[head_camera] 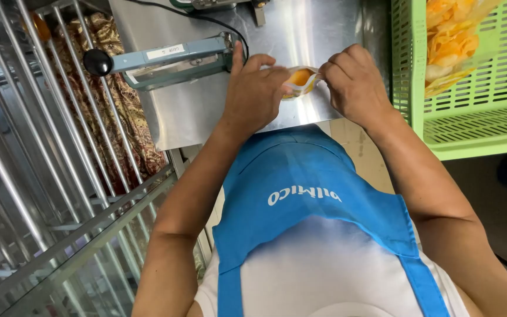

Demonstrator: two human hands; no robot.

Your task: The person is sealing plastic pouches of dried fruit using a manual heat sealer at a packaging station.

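Both my hands hold a small clear plastic bag [301, 80] with orange-yellow pieces inside, just above a shiny steel table [206, 111]. My left hand [254, 91] pinches the bag's left edge, thumb pointing up. The bag's right edge is gripped by my right hand [354, 79]. A blue-grey lever-type heat sealer [168, 60] with a black knob lies on the table, just left of my left hand.
A green slotted plastic crate [476, 111] at the right holds a large bag of orange-yellow chips [450, 41]. Steel rack bars [42, 176] and a patterned cloth [127, 111] fill the left. A black cable [206, 20] runs across the table. I wear a blue apron.
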